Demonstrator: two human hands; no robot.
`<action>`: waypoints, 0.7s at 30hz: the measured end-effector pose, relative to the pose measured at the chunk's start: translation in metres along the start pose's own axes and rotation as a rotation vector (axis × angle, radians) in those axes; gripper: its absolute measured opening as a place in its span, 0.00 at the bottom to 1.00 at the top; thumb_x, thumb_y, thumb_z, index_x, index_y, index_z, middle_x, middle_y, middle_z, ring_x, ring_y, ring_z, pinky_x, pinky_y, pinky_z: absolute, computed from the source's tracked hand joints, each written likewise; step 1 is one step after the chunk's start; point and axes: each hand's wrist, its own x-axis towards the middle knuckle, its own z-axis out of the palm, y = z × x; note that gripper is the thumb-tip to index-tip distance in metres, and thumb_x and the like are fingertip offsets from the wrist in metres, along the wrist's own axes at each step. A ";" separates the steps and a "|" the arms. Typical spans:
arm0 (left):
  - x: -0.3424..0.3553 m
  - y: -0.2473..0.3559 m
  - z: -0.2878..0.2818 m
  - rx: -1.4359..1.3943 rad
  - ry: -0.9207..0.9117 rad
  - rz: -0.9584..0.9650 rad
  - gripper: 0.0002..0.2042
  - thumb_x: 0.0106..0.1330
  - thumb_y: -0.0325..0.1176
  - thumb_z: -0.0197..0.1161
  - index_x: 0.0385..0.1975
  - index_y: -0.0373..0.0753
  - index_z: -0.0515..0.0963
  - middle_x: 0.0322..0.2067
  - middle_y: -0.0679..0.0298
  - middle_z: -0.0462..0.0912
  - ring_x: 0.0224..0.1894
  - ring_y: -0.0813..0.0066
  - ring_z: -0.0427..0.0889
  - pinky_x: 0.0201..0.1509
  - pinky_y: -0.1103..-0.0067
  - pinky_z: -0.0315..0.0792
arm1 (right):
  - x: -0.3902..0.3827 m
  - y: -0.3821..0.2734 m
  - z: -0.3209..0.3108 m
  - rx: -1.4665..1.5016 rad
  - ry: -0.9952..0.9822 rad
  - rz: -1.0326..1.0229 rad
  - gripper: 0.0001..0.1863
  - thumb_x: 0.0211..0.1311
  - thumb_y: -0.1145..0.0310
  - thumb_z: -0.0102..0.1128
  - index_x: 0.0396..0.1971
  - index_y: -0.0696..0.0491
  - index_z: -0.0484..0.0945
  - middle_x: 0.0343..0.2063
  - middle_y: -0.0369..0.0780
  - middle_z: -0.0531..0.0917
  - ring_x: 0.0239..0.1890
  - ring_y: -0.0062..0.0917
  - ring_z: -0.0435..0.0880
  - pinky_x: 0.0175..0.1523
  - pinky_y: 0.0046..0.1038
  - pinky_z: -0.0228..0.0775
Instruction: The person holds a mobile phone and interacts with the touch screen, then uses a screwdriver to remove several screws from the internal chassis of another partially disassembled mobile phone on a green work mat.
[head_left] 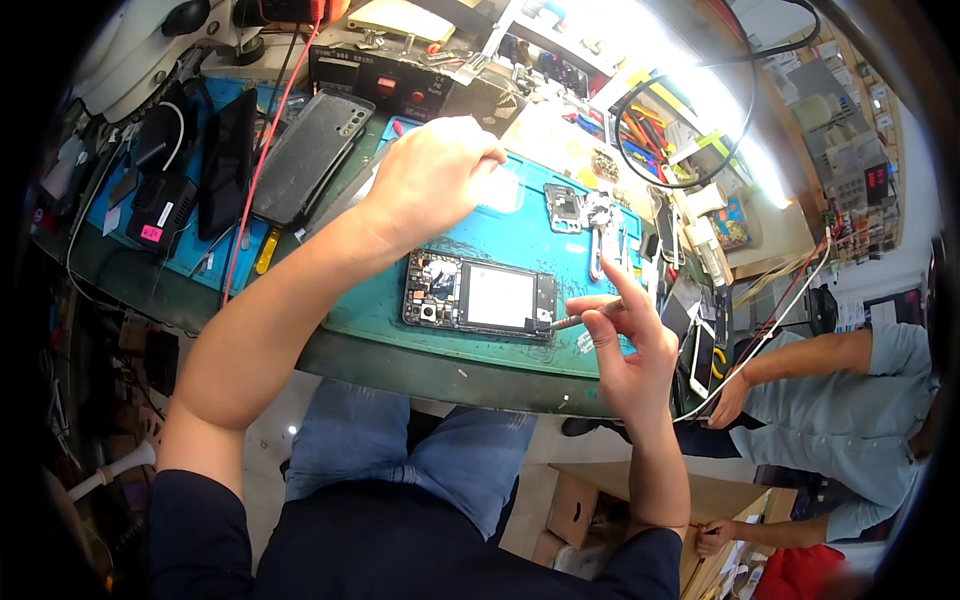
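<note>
An opened phone (480, 293) lies on a blue work mat (380, 325), its inner parts and pale battery exposed. My right hand (637, 345) pinches a slim pen-like tool (575, 321) between thumb and fingers. The tool's tip reaches the phone's lower right end; whether it touches cannot be made out. Beyond the phone, my left hand (432, 172) is raised over the mat with its fingers curled. Whatever it may hold is hidden. Just right of it is a clear shallow tray (503, 190). A dark phone inner cover (565, 208) lies farther right.
A dark phone back panel (315, 155) and a yellow-handled tool (267, 250) lie left. Red-handled pliers (597, 250) rest right of the mat. A black cable (640, 165) loops above. A co-worker's arm (810, 360) rests at the right, near a white phone (703, 358).
</note>
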 end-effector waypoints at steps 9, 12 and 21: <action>0.013 -0.006 -0.020 0.066 0.093 -0.102 0.12 0.73 0.36 0.60 0.48 0.41 0.84 0.28 0.59 0.87 0.33 0.56 0.87 0.40 0.66 0.79 | 0.013 0.024 -0.002 0.207 0.274 0.156 0.30 0.77 0.72 0.55 0.74 0.57 0.57 0.37 0.43 0.87 0.36 0.20 0.86 0.42 0.21 0.79; 0.019 -0.006 -0.024 0.070 0.175 -0.163 0.13 0.75 0.35 0.56 0.53 0.41 0.82 0.24 0.63 0.86 0.31 0.56 0.87 0.38 0.66 0.79 | 0.033 0.016 0.009 0.275 0.434 0.065 0.32 0.76 0.76 0.54 0.75 0.55 0.55 0.39 0.46 0.87 0.37 0.24 0.88 0.43 0.23 0.81; 0.017 -0.015 -0.025 0.399 0.250 0.013 0.17 0.67 0.28 0.63 0.56 0.41 0.79 0.46 0.56 0.84 0.48 0.57 0.85 0.52 0.69 0.80 | 0.047 0.055 -0.007 -0.524 0.054 0.268 0.16 0.64 0.65 0.68 0.49 0.51 0.80 0.20 0.36 0.82 0.24 0.29 0.83 0.34 0.33 0.74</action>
